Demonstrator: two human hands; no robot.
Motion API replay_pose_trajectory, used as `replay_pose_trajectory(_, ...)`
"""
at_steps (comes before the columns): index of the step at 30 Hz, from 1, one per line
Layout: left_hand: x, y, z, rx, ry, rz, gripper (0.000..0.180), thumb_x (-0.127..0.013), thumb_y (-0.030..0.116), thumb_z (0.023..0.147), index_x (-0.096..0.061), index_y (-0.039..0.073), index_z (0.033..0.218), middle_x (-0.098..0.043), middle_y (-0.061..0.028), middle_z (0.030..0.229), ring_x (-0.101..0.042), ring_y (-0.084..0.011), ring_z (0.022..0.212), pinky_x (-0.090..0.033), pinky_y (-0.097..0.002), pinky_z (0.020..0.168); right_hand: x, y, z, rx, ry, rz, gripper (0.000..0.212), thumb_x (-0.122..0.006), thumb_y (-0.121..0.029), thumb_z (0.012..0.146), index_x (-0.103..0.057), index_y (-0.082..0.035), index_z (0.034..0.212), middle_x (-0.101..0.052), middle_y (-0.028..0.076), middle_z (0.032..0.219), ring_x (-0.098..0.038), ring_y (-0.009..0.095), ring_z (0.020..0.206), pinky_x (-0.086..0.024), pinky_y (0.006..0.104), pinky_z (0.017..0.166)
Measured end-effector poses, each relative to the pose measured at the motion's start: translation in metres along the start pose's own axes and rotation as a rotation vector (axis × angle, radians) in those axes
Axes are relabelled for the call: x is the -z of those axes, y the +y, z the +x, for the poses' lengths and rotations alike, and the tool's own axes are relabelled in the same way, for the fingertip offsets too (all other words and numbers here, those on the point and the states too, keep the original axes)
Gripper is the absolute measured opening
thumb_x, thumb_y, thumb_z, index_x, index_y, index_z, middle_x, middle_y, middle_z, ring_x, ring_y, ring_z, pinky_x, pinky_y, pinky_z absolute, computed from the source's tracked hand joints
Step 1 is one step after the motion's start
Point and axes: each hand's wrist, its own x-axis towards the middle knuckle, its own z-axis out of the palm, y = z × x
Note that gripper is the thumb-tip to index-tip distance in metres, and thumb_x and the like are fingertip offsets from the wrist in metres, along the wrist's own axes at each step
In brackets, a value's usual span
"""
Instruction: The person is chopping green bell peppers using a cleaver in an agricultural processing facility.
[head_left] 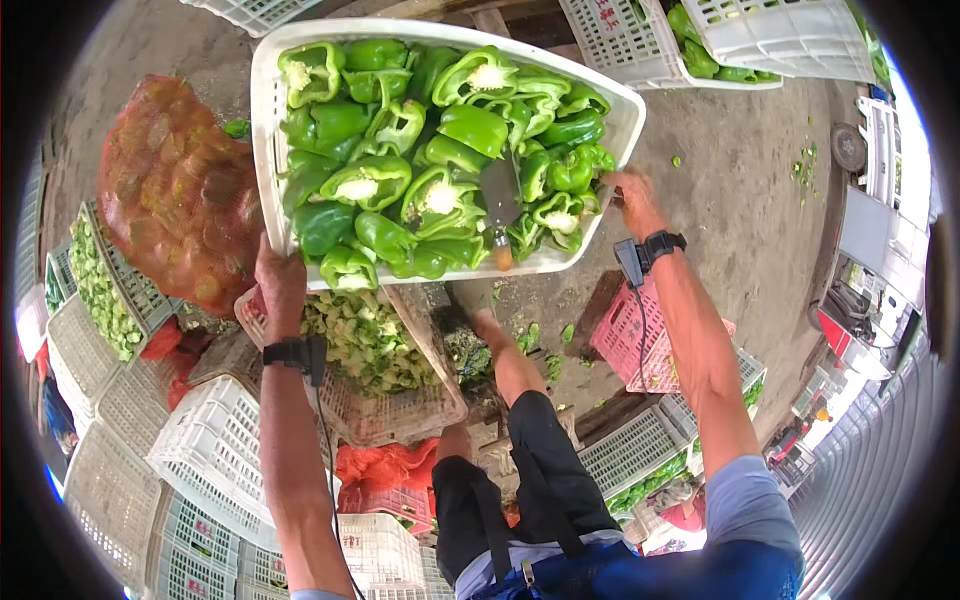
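Note:
A white plastic crate (264, 140) is in front of me, filled with green bell peppers (475, 130). Many of the peppers are cut open, with pale seed cores showing. A knife (502, 192) with a broad dark blade and a wooden handle lies on top of them, near the crate's near right side. My left hand (280, 280) grips the crate at its near left corner. At the right side, my right hand (635, 195) has its fingers curled over the rim. Each wrist wears a dark strap with a small cabled device.
A bulging red mesh sack (180, 195) stands left of the crate. Below is a worn crate (410, 405) of small green pieces. Stacked white crates (215, 450) line the left; a pink crate (630, 340) sits right. More crates (620, 45) stand far right.

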Motion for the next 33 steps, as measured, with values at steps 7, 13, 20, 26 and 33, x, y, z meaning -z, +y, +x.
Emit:
replay_pose_trajectory(7,-0.002,-0.007,0.008,-0.084,0.115,0.233,0.042,-0.061,-0.001,0.084,-0.063,0.005,0.126,-0.072,-0.0148,0.098,-0.069,-0.0239,0.086,-0.054,-0.0344,0.077,-0.002,0.041,0.001,0.238,-0.090,-0.066,0.032,-0.070,-0.023,0.085,-0.065,-0.004,0.109,-0.067,0.004,0.099,-0.062,0.020,0.088,-0.050,0.0364,0.078)
replay_pose_trajectory(13,0.003,0.023,0.021,-0.014,0.049,0.224,0.041,-0.060,0.002,0.081,-0.065,0.003,0.122,-0.073,-0.0081,0.098,-0.068,-0.0186,0.085,-0.055,-0.0351,0.074,-0.012,0.029,-0.020,-0.240,0.018,0.834,0.043,-0.061,-0.034,0.097,-0.060,-0.004,0.127,-0.067,0.011,0.120,-0.066,0.024,0.107,-0.054,0.0387,0.094)
replay_pose_trajectory(20,-0.015,0.048,0.015,-0.287,-0.023,0.351,0.034,-0.059,0.007,0.083,-0.068,0.007,0.116,-0.071,-0.0210,0.099,-0.070,-0.0351,0.091,-0.053,-0.0431,0.080,-0.035,0.102,-0.098,-0.169,0.247,0.925,0.052,-0.061,-0.038,0.097,-0.056,-0.004,0.136,-0.064,0.011,0.127,-0.064,0.025,0.112,-0.053,0.0372,0.095)
replay_pose_trajectory(26,-0.090,0.058,-0.015,-0.601,-0.317,0.636,0.037,-0.060,0.002,0.082,-0.067,0.008,0.117,-0.069,-0.0184,0.092,-0.070,-0.0312,0.089,-0.054,-0.0387,0.073,0.044,0.200,-0.191,-0.265,0.261,0.971,0.055,-0.051,-0.047,0.102,-0.053,-0.007,0.140,-0.063,0.013,0.130,-0.065,0.030,0.112,-0.057,0.0448,0.094)
replay_pose_trajectory(33,-0.185,0.038,-0.072,-0.883,-0.204,0.516,0.045,-0.061,-0.001,0.083,-0.060,0.001,0.128,-0.057,-0.0207,0.131,-0.057,-0.0405,0.117,-0.048,-0.0486,0.096,0.006,0.287,-0.235,-0.433,0.729,0.735,0.056,-0.053,-0.051,0.100,-0.057,-0.008,0.136,-0.066,0.010,0.121,-0.065,0.027,0.107,-0.053,0.0428,0.093)
